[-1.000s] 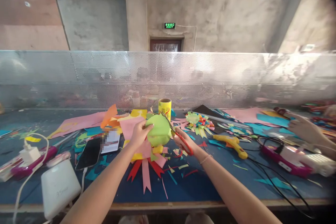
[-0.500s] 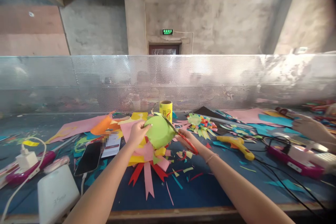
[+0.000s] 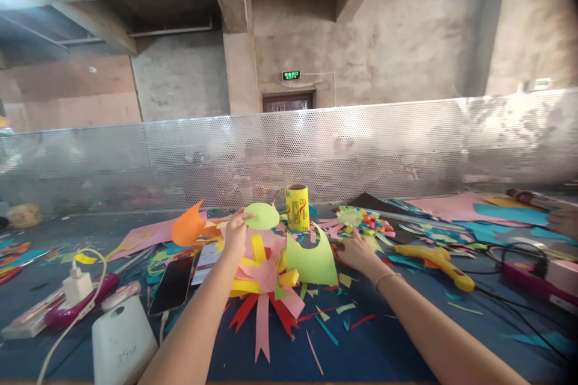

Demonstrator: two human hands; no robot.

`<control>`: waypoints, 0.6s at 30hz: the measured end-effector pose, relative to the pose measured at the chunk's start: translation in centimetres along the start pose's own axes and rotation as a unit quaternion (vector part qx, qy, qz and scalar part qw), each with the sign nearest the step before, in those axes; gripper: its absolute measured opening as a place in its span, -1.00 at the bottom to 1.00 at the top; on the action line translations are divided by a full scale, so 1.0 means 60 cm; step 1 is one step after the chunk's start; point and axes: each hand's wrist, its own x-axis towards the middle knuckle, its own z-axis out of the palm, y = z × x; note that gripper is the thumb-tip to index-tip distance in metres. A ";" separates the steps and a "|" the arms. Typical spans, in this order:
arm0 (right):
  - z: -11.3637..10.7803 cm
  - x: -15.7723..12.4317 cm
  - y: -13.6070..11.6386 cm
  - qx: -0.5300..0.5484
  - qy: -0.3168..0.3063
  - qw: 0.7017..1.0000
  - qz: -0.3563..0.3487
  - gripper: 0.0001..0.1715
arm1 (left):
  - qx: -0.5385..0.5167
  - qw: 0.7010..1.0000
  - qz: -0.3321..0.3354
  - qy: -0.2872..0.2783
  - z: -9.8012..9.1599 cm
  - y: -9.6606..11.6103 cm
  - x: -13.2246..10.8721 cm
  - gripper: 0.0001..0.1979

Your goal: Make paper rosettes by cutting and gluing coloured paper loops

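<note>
Evidently, in the head view, the left hand has thumb and fingers closed on the near left edge of a green disc, which sits beyond the paper rosette and left of the yellow roll. That edge pinch suits thin paper well: it leaves most of the disc's face uncovered. Light pressure should be enough, since a hard squeeze would probably crease the rim. Keeping the disc flat, with the fingers near its edge, makes its outline easy to judge.

To the right of the rosette's middle is a green offcut with a curved bite along its far edge. It seems best kept from catching on the rosette's yellow loops, which look easy to flatten.

The right hand is farther right, its fingers extended close to the near side of a small multicoloured rosette. Something reddish shows beside the fingers, but I cannot tell whether they grip it, or whether the fingertips touch the small rosette. A gentle approach from the near side would spare its thin strips. The yellow glue gun rests right of that wrist, so modest sideways movement seems wise.
</note>
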 end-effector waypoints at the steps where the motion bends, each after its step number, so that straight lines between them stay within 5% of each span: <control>1: -0.005 -0.003 -0.004 -0.014 0.009 1.000 0.003 -0.69 | 0.013 0.999 0.028 -0.008 -0.001 0.002 -0.001 -0.79; 3: -0.018 -0.008 -0.012 -0.012 0.047 0.999 0.014 -0.66 | 0.037 0.996 0.068 -0.035 -0.001 0.009 -0.003 -0.79; 6: -0.036 -0.012 -0.026 0.138 0.116 0.984 -0.017 -0.66 | 0.089 0.988 0.096 -0.077 0.005 0.021 -0.012 -0.76; 11: -0.049 -0.025 -0.052 0.508 0.067 0.853 -0.100 -0.70 | 0.111 0.982 0.032 -0.148 0.024 0.022 -0.028 -0.63; 14: -0.053 -0.036 -0.066 0.605 0.045 0.788 -0.105 -0.69 | 0.044 0.976 -0.055 -0.208 0.038 0.016 -0.041 -0.48; 18: -0.056 -0.039 -0.075 0.661 -0.003 0.744 -0.095 -0.65 | -0.027 0.961 -0.084 -0.263 0.057 0.023 -0.067 -0.45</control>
